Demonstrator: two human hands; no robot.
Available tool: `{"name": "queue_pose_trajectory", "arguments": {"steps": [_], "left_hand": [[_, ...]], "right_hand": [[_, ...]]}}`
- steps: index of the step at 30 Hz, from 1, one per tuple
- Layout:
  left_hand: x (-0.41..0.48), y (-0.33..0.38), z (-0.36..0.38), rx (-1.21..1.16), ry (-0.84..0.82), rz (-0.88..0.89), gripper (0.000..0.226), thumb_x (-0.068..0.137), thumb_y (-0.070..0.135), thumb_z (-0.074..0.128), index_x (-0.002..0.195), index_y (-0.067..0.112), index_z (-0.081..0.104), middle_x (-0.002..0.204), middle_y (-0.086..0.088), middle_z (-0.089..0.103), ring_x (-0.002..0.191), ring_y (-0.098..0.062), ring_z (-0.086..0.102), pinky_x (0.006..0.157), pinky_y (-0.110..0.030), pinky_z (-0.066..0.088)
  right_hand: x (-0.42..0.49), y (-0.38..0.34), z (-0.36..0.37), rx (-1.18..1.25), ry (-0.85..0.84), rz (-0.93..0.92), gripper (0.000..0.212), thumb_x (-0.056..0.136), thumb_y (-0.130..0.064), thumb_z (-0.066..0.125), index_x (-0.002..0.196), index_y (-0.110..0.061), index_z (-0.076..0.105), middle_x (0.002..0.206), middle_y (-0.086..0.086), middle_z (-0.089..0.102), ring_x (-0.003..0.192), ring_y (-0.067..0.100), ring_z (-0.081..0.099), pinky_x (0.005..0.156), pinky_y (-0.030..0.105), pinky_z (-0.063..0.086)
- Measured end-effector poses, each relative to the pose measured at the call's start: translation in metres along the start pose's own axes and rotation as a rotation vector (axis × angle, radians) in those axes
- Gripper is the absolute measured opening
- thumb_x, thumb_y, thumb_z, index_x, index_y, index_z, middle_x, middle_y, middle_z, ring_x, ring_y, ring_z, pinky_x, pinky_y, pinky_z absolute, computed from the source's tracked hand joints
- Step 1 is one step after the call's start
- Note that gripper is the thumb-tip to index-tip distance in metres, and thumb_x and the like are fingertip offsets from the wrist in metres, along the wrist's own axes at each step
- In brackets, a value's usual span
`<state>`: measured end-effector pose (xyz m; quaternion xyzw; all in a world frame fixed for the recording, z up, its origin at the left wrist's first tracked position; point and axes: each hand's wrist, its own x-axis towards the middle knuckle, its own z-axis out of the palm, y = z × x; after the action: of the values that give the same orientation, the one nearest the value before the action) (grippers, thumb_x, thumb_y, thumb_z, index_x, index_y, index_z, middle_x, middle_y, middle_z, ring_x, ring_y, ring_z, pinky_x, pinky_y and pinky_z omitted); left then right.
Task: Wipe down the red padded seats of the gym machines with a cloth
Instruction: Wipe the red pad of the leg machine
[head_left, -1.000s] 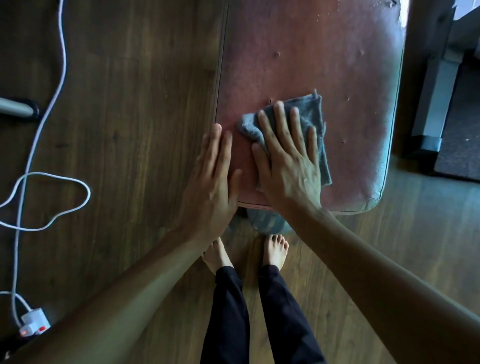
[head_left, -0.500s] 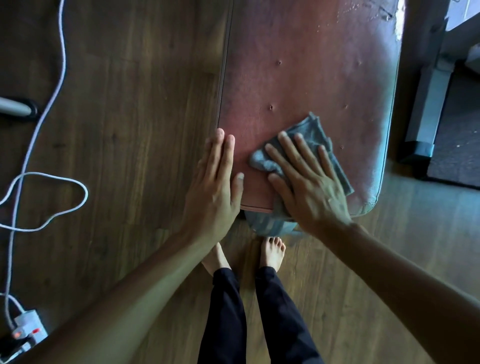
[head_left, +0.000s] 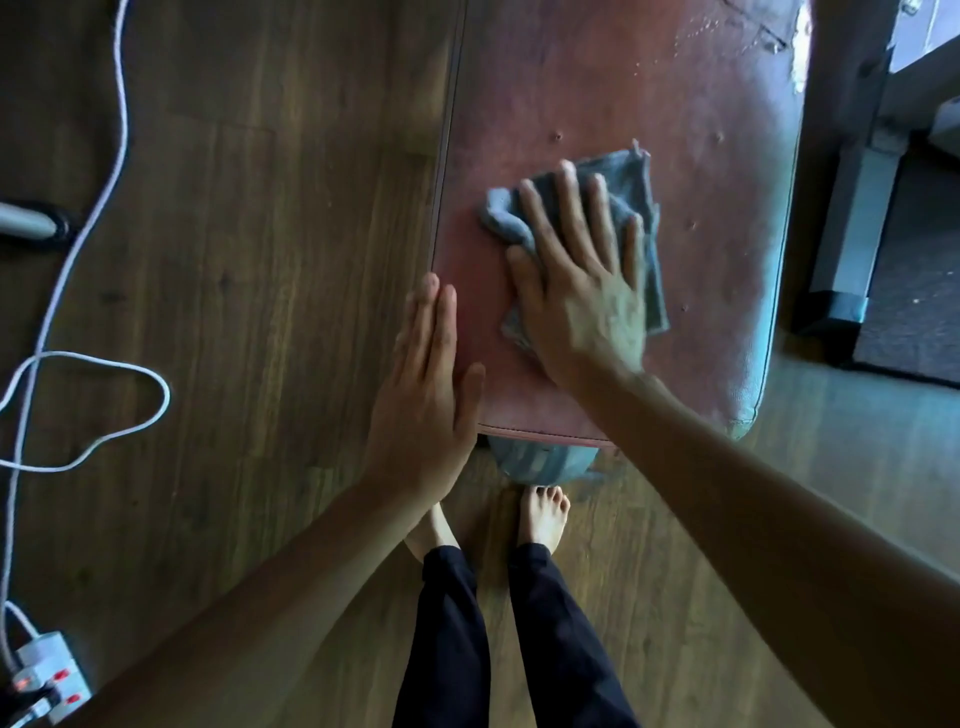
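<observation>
The crumpled grey cloth lies on the worn red padded seat, pinned flat under the spread right hand. The left hand, fingers together and flat, rests on the seat's left edge.

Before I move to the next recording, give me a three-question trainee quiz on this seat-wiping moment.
1. True or false: the right hand lies flat, fingers spread, on the grey cloth.
2. Where is the left hand?
A. On the cloth
B. At the near left corner of the red seat
C. Holding the white cable
3. Fill in: flaking shows at the seat's far ____ corner.

Key
1. True.
2. B. It lies flat there, off the cloth.
3. Right. The pale flaking sits by the edge nearest the metal frame.
</observation>
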<state>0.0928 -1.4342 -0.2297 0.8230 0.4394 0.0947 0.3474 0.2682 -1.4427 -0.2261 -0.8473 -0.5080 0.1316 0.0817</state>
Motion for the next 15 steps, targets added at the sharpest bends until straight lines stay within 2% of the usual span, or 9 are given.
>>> {"name": "queue_pose_trajectory", "arguments": {"steps": [2,5,7,10,11,12,15], "left_hand": [[-0.001,0.0,0.0,-0.033,0.0,-0.018,0.061,0.103,0.028,0.034,0.158,0.006,0.016,0.167,-0.009,0.009,0.155,-0.018,0.007,0.126,-0.043,0.014],[0.001,0.005,-0.001,0.044,0.056,0.006,0.058,0.101,0.019,0.037,0.155,0.001,0.026,0.164,-0.015,0.022,0.153,-0.028,0.017,0.119,-0.058,0.024],[0.01,0.008,0.0,0.146,0.084,0.035,0.057,0.1,0.019,0.038,0.153,0.0,0.03,0.162,-0.016,0.025,0.152,-0.031,0.021,0.117,-0.059,0.026],[0.033,0.011,0.006,0.225,0.094,0.067,0.058,0.1,0.023,0.036,0.154,0.002,0.03,0.163,-0.014,0.025,0.152,-0.03,0.019,0.119,-0.057,0.022],[0.04,0.011,0.008,0.219,0.1,0.066,0.058,0.1,0.023,0.036,0.154,0.002,0.031,0.163,-0.015,0.025,0.152,-0.03,0.019,0.12,-0.056,0.022],[0.046,0.011,0.011,0.205,0.113,0.063,0.058,0.099,0.022,0.036,0.153,0.001,0.031,0.162,-0.016,0.026,0.152,-0.031,0.02,0.12,-0.055,0.022],[0.054,0.01,0.015,0.19,0.154,0.09,0.056,0.099,0.018,0.038,0.151,-0.003,0.031,0.16,-0.02,0.028,0.151,-0.034,0.022,0.119,-0.056,0.026]], "right_hand": [[-0.006,-0.015,0.006,0.013,0.017,-0.092,0.053,0.104,-0.047,0.028,0.155,-0.033,0.025,0.165,-0.003,0.017,0.153,0.018,0.01,0.124,0.046,0.003],[-0.049,0.021,0.0,-0.043,-0.029,-0.282,0.05,0.106,-0.044,0.033,0.154,-0.03,0.032,0.162,-0.002,0.025,0.151,0.019,0.019,0.124,0.045,0.013],[-0.047,0.052,-0.008,-0.081,-0.025,-0.264,0.05,0.106,-0.044,0.033,0.153,-0.031,0.033,0.162,-0.002,0.026,0.151,0.019,0.02,0.123,0.045,0.014],[0.003,0.044,-0.01,-0.048,0.038,-0.019,0.055,0.103,-0.048,0.027,0.156,-0.032,0.024,0.165,-0.002,0.017,0.153,0.019,0.012,0.123,0.047,0.008],[0.017,0.031,-0.008,-0.034,0.065,0.013,0.056,0.102,-0.049,0.027,0.156,-0.032,0.024,0.165,-0.001,0.017,0.153,0.02,0.011,0.123,0.048,0.006],[0.022,0.019,-0.005,-0.023,0.079,-0.017,0.056,0.102,-0.048,0.027,0.155,-0.031,0.026,0.165,0.0,0.018,0.153,0.021,0.013,0.123,0.048,0.007],[-0.011,0.022,0.003,-0.049,0.031,-0.289,0.052,0.106,-0.046,0.028,0.154,-0.029,0.032,0.163,0.0,0.025,0.151,0.02,0.019,0.123,0.048,0.014]]}}
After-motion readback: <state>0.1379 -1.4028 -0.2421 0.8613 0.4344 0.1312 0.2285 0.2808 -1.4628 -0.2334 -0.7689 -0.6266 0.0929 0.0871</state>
